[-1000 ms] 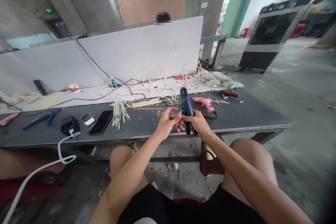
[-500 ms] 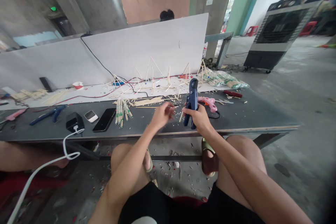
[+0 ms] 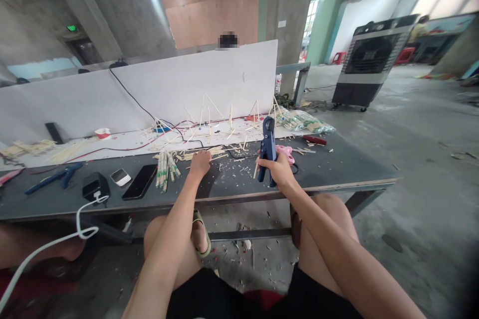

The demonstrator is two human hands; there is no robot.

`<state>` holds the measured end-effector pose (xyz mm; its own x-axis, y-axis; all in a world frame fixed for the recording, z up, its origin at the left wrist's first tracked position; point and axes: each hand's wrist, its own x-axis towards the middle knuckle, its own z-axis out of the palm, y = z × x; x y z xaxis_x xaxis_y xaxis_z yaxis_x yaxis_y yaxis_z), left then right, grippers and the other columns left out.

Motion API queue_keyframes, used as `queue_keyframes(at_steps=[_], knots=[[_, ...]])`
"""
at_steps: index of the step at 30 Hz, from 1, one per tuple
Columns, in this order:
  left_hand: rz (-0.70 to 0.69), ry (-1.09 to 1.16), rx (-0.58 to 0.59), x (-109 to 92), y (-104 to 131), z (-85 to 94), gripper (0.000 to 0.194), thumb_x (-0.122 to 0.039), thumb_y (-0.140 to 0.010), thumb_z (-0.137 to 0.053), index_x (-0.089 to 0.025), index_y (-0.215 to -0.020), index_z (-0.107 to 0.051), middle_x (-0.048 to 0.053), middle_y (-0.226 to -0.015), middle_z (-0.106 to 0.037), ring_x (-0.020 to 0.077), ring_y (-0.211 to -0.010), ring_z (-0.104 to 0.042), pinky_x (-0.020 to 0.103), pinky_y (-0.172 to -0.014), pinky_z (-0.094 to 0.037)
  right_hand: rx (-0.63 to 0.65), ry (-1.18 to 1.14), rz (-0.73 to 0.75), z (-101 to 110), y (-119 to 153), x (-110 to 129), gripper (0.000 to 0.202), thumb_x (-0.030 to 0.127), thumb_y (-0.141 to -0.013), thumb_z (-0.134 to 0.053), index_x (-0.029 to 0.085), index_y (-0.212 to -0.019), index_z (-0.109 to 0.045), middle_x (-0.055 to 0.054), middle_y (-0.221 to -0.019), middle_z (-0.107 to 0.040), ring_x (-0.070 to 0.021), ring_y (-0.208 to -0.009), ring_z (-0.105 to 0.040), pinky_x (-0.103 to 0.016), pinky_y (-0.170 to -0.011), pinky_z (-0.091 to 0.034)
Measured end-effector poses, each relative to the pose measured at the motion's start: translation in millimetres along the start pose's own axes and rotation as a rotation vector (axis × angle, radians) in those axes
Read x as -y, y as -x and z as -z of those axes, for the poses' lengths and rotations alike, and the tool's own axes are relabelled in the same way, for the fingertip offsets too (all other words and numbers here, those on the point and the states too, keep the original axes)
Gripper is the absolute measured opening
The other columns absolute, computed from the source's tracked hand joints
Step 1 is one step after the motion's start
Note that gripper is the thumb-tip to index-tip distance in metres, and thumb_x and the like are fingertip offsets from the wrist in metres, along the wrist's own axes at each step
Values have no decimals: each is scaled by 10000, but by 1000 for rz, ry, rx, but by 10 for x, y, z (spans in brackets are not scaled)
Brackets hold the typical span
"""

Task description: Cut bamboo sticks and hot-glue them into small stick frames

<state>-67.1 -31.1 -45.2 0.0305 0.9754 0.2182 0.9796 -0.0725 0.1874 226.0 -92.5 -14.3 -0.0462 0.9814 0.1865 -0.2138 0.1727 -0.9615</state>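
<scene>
My right hand (image 3: 281, 168) is closed round a dark blue hand cutter (image 3: 267, 147), held upright above the table's front edge. A short pale wooden stick (image 3: 256, 169) shows beside the fingers of that hand, on its left. My left hand (image 3: 201, 163) reaches down to a loose pile of thin wooden sticks (image 3: 217, 151). Its fingers are curled and their tips are hidden, so what they pinch cannot be made out. Left of it lie paper-wrapped stick bundles (image 3: 164, 169). Partly behind my right hand is a pink glue gun (image 3: 287, 153).
Upright stick frames (image 3: 209, 114) stand along the white board (image 3: 187, 84). Wrapped packs (image 3: 305, 120) and a red-handled tool (image 3: 314, 140) lie right. A phone (image 3: 140, 182), a white device (image 3: 120, 177), a black charger (image 3: 95, 187) and blue pliers (image 3: 56, 179) lie left.
My left hand has moved left, away from the cutter, down to the stick pile. My right hand still holds the cutter. The camera view has turned slightly right.
</scene>
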Motion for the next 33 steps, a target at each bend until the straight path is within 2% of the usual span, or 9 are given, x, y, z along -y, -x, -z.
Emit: queue_keyframes(at_steps=[6, 11, 12, 13, 15, 17, 24, 28, 33], knots=[[63, 68, -22, -100, 0, 42, 165, -135, -844, -584, -159, -685, -623, 163, -845, -695, 302, -951, -666, 351, -818, -473, 7, 6, 8, -82, -30, -23, 278, 237, -630, -720, 176, -887, -633, -4, -707, -640, -170, -606, -594, -300, -585, -484], [88, 250, -103, -546, 127, 139, 191, -242, -985, -406, -161, -967, -578, 104, -790, -703, 231, -785, -692, 316, -720, -513, 23, 48, 15, -137, -24, -55, 269, 233, -632, -707, 170, -885, -642, -4, -731, -642, -166, -633, -585, -296, -624, -476], [70, 347, -115, -681, 185, 153, 235, -276, -1017, -333, -176, -1047, -544, 80, -819, -711, 193, -732, -694, 287, -683, -525, 21, 59, 16, -149, -26, -66, 272, 236, -630, -712, 167, -885, -646, -2, -729, -643, -166, -638, -584, -294, -628, -471], [52, 630, -139, -818, 250, 165, 239, -311, -1024, -331, -185, -1095, -521, 75, -844, -716, 185, -696, -697, 285, -651, -536, 18, 70, 16, -162, -30, -79, 278, 241, -628, -719, 164, -887, -650, 0, -727, -643, -165, -641, -582, -290, -628, -466], [-2, 1051, -83, -1059, 377, 183, 201, -369, -981, -466, -212, -1097, -512, 44, -807, -711, 190, -629, -692, 295, -594, -552, 15, 93, 23, -189, -41, -109, 294, 264, -630, -733, 157, -894, -659, 3, -723, -642, -162, -641, -576, -287, -627, -459], [-3, 1241, -74, -1216, 473, 198, 271, -414, -887, -643, -211, -1039, -549, 23, -736, -698, 191, -567, -673, 297, -552, -553, 23, 100, 35, -215, -54, -137, 300, 291, -639, -743, 153, -894, -664, 3, -731, -645, -159, -648, -573, -288, -642, -464], [59, 1258, -97, -1318, 559, 201, 284, -432, -764, -771, -152, -758, -723, 36, -605, -687, 180, -510, -635, 280, -501, -520, -23, 34, 28, -256, -77, -181, 261, 302, -650, -722, 158, -860, -661, -2, -735, -643, -162, -650, -580, -284, -635, -482], [61, 1302, -57, -1406, 613, 184, 240, -361, -756, -771, -152, -872, -774, 46, -688, -721, 198, -566, -665, 338, -587, -580, -40, 11, 34, -215, -102, -187, 247, 312, -661, -731, 170, -846, -648, -7, -723, -641, -161, -626, -580, -289, -620, -493], [38, 1424, 87, -1494, 661, 198, 411, -260, -706, -796, -143, -1097, -753, 65, -867, -757, 213, -639, -703, 399, -681, -619, -98, 13, 62, -134, -127, -158, 314, 333, -634, -790, 181, -861, -635, -20, -755, -664, -172, -651, -603, -296, -635, -503]])
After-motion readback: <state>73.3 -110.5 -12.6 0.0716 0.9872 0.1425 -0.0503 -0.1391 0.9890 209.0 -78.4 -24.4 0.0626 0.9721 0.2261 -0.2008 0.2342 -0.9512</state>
